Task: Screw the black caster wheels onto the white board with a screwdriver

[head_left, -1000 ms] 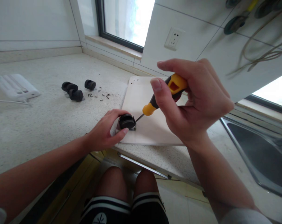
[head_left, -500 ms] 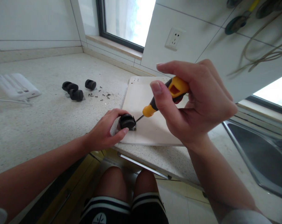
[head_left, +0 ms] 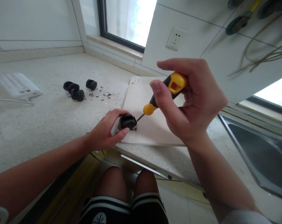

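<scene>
Between the thumb and fingers of my left hand (head_left: pixel 109 129) is a black caster wheel (head_left: pixel 128 121), set on the near left corner of a white board (head_left: pixel 152 130). My right hand (head_left: pixel 189 102) grips a yellow and black screwdriver (head_left: pixel 149 108) by its handle. The screwdriver slants down to the left, its shaft reaching the far side of the caster. Its tip is hidden behind the wheel. Part of the caster's metal mounting plate shows beneath it, against the board.
Several small screws (head_left: pixel 103 95) lie scattered left of the board, near loose black casters (head_left: pixel 77 94). A white power bank (head_left: pixel 19 85) with a cable sits farther left. At the right is a sink (head_left: pixel 259 155); a wall socket (head_left: pixel 175 39) is behind the board.
My right hand has turned the screwdriver handle, and its wrist has shifted slightly left. The left hand keeps its hold on the caster.
</scene>
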The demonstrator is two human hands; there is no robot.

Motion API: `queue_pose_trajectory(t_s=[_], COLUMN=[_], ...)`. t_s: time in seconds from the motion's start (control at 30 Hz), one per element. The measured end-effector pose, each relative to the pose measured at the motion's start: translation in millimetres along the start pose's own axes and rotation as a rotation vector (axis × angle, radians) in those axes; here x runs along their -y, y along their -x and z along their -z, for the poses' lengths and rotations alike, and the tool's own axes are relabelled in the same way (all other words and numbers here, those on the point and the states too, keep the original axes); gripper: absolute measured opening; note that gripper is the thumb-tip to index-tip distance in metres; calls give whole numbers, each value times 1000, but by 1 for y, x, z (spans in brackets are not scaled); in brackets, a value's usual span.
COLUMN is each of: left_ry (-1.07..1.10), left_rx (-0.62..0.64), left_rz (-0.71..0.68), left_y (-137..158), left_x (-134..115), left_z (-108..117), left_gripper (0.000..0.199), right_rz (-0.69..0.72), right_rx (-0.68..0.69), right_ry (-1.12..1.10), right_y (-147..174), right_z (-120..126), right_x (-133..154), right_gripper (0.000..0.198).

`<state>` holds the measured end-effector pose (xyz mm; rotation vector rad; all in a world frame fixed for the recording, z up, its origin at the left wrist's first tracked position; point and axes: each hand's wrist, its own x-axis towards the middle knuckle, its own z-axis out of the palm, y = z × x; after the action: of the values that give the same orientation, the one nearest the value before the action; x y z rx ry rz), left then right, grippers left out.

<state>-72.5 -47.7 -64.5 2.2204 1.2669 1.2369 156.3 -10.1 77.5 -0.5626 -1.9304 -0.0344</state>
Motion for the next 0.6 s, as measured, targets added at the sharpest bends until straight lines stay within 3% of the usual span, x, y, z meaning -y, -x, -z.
queue_pose_trajectory(t_s=[0.5,0.6], left_ry=[-17,69], left_rx=[-1,-8], left_rz=[-59,-41], left_y=[-1,-2], left_x=[6,5], left_z=[-2,-2], left_gripper=[43,42], right_rz=[-184,-200], right_rx=[225,156], right_ry=[-242,-171], right_y=[-3,-8], right_z=[-4,1], right_x=[-2,-2], right_gripper=[37,35])
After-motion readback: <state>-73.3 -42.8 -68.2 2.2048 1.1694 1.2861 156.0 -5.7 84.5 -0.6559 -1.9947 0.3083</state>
